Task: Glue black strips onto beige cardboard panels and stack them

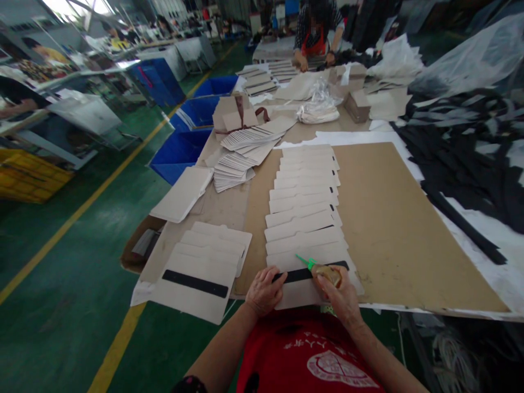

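My right hand is wrapped round a brownish squeeze bottle with a thin green nozzle, which points up and left over the overlapping row of light panels. Beneath it lies the nearest panel, crossed by a black strip. At the left end of that strip my left hand has its fingers curled, thumb and fingertips on the strip. Further left, a small stack of similar panels overhangs the table edge; its top one bears a black strip.
Fanned card pieces and a plain panel stack lie on the table's left side. Blue bins stand beside it. Black strips are heaped at right. A co-worker works at the far end, past plastic bags.
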`<state>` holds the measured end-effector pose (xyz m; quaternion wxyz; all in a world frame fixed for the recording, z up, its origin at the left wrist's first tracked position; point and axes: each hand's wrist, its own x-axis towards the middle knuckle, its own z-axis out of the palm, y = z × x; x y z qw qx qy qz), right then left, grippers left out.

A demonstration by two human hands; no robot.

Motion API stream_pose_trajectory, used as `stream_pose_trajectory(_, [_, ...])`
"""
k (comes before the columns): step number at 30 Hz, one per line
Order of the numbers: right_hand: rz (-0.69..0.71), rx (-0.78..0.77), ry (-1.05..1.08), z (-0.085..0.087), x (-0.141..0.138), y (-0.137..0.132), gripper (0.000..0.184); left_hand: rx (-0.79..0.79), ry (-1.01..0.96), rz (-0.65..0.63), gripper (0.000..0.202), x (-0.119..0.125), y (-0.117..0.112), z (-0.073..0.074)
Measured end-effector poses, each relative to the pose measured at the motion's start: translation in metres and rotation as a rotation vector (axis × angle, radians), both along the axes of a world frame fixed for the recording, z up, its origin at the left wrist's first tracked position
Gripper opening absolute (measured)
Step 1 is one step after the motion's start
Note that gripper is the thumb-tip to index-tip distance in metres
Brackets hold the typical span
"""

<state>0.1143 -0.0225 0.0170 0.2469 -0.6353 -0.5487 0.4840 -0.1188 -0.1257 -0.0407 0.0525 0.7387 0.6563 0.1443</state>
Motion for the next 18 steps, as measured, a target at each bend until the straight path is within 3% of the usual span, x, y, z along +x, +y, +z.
stream_pose_trajectory(12, [0.165,-0.062,0.012,-0.003,-0.040,-0.012,0.052,-0.002,-0.015,-0.029,0.052,0.000,-0.001,0.004])
stream_pose_trajectory(18, [0.190,-0.068,0.040,-0.003,-0.047,-0.016,0.050,0.022,-0.038,-0.005,0.037,0.002,0.000,-0.001])
